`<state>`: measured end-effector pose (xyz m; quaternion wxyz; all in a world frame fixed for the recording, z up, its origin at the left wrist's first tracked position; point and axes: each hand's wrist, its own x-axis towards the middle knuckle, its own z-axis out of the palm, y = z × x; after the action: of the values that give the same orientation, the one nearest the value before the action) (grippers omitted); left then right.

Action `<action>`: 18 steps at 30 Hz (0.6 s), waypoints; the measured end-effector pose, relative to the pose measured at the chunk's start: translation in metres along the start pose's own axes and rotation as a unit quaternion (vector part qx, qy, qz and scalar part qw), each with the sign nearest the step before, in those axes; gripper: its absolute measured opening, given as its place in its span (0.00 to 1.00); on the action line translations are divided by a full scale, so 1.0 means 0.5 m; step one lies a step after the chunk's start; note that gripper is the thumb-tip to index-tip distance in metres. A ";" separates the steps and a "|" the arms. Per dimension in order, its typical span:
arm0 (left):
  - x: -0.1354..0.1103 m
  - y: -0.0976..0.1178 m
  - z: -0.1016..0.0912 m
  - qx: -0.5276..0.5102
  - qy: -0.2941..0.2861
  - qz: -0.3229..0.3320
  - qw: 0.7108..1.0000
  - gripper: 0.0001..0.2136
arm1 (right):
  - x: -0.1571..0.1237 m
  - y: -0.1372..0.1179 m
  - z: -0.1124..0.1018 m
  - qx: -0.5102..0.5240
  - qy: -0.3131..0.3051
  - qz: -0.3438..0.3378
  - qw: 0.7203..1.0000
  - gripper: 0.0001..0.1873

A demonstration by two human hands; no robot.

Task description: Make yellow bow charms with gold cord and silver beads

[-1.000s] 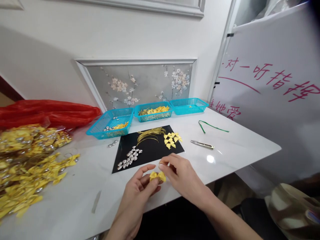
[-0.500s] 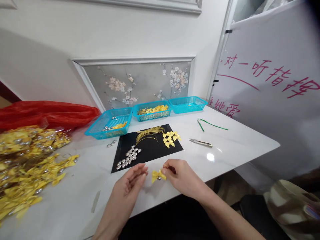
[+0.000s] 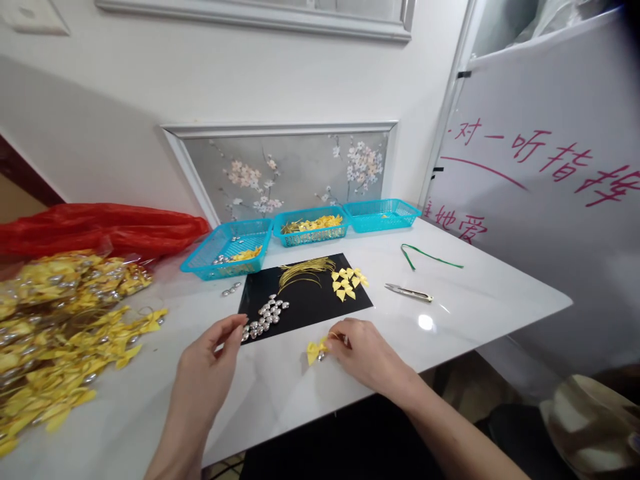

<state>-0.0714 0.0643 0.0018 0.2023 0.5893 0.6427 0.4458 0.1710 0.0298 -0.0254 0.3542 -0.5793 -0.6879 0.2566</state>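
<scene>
My right hand point(image 3: 360, 350) pinches a small yellow ribbon bow point(image 3: 315, 349) just above the table's front part. A silver bead point(image 3: 321, 357) hangs at the bow, and a thin gold cord loop shows by my fingers. My left hand point(image 3: 213, 357) is at the left corner of the black mat point(image 3: 305, 303), its thumb and fingertips closed together against the near end of a cluster of silver beads point(image 3: 267, 315). What lies between those fingertips is hidden. Gold cords point(image 3: 305, 270) and several folded yellow ribbon pieces point(image 3: 347, 281) lie on the mat.
Three blue baskets point(image 3: 383, 223) stand along the wall; two contain beads or yellow pieces. Thread snips point(image 3: 409, 293) and a green cord point(image 3: 430, 257) lie at right. A heap of finished-looking yellow bows point(image 3: 65, 360) and red mesh point(image 3: 100, 230) cover the left side.
My left hand has moved left, away from the bow, to the silver beads, and its fingers have closed. My right hand keeps the bow nearly in place. The view has shifted slightly.
</scene>
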 end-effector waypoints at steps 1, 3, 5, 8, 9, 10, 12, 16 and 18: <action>0.000 0.004 -0.003 0.007 0.006 0.003 1.000 0.15 | -0.003 0.000 -0.005 0.002 -0.002 -0.003 1.000 0.09; 0.000 0.011 -0.004 0.021 0.013 0.010 1.000 0.14 | -0.011 0.003 -0.019 0.009 -0.006 -0.009 1.000 0.07; 0.001 0.017 -0.001 0.035 0.015 0.016 0.999 0.14 | -0.019 0.010 -0.032 0.018 -0.008 -0.014 1.000 0.09; 0.008 0.021 0.002 0.055 0.017 0.027 0.998 0.15 | -0.024 0.026 -0.045 0.037 0.015 -0.021 0.999 0.15; 0.013 0.020 -0.001 0.063 0.021 0.030 0.997 0.15 | -0.024 0.031 -0.047 0.045 0.031 -0.022 0.998 0.16; 0.020 0.018 -0.005 0.074 0.029 0.032 0.996 0.15 | -0.023 0.035 -0.048 0.053 0.051 -0.024 0.997 0.17; 0.035 0.012 -0.023 0.101 0.057 0.029 0.993 0.16 | -0.019 0.040 -0.047 0.078 0.095 -0.031 0.992 0.17; 0.065 0.004 -0.073 0.164 0.109 0.008 0.980 0.16 | -0.015 0.046 -0.039 0.157 0.176 -0.054 0.970 0.18; 0.081 0.007 -0.090 0.185 0.104 0.005 0.977 0.15 | -0.016 0.051 -0.030 0.197 0.200 -0.058 0.958 0.18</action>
<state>-0.1138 0.0870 0.0389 0.0197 0.5701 0.7285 0.3793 0.1990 0.0263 -0.0371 0.6058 -0.4964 -0.5713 0.2455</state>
